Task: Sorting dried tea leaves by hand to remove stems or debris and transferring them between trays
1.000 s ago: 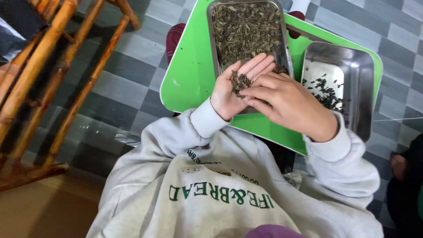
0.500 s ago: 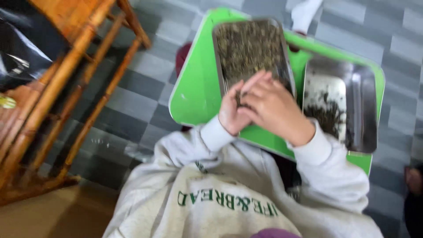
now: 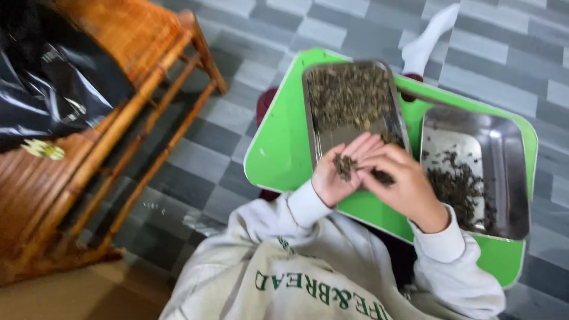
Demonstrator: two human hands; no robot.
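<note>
My left hand [image 3: 339,172] is cupped palm up with a small heap of dark dried leaves [image 3: 344,165] in it. My right hand [image 3: 398,181] lies beside it, fingertips pinching among those leaves. Both hands hover over the near end of a metal tray [image 3: 314,127] filled with dried leaves. A second metal tray [image 3: 504,148], to the right, holds fewer, darker leaves. Both trays rest on a green board [image 3: 278,160] across my lap.
A bamboo and wood chair [image 3: 118,136] stands at the left with a black plastic bag [image 3: 53,83] on it. The floor is grey checked tile [image 3: 225,101]. A foot in a white sock [image 3: 430,35] shows beyond the board.
The view has swung left and tilted, bringing more of the chair and bag into sight. My hands stay together over the leaf tray, the right fingers still working in the left palm.
</note>
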